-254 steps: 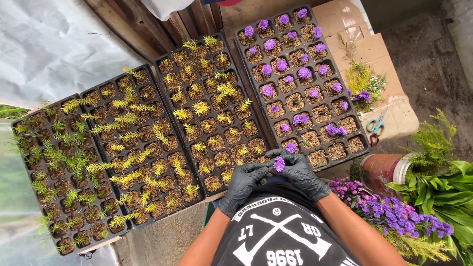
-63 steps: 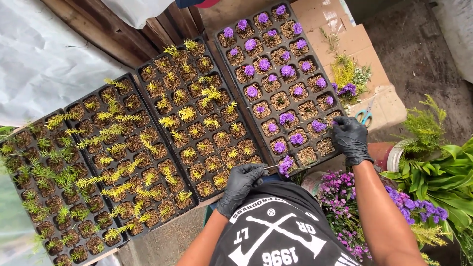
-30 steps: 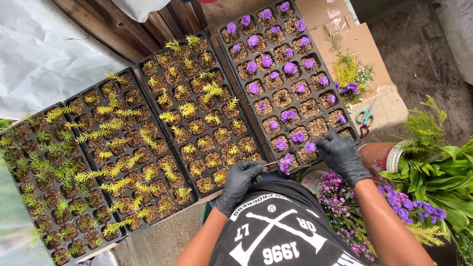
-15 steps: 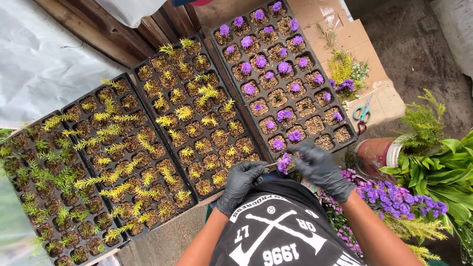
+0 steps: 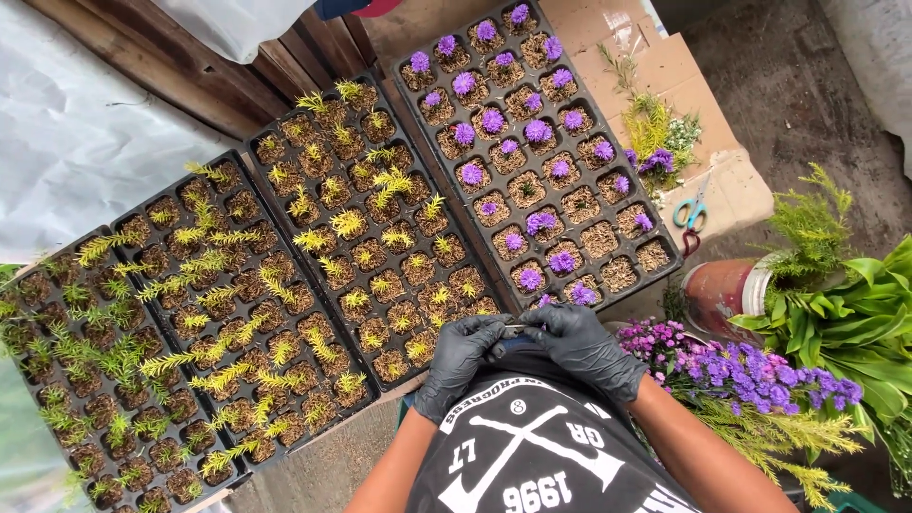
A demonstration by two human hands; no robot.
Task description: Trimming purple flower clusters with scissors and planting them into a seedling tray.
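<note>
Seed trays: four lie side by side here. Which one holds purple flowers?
The rightmost tray, nearest the scissors. Its cells carry purple blooms; the other three hold yellow-green or green sprigs.

Head camera, steep downward, near seedling trays (image 5: 532, 142).

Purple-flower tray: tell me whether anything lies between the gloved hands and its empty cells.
Nothing visible does. The left hand and right hand meet at the near edge of the purple-flower tray, and its empty cells lie open just beyond.
</note>
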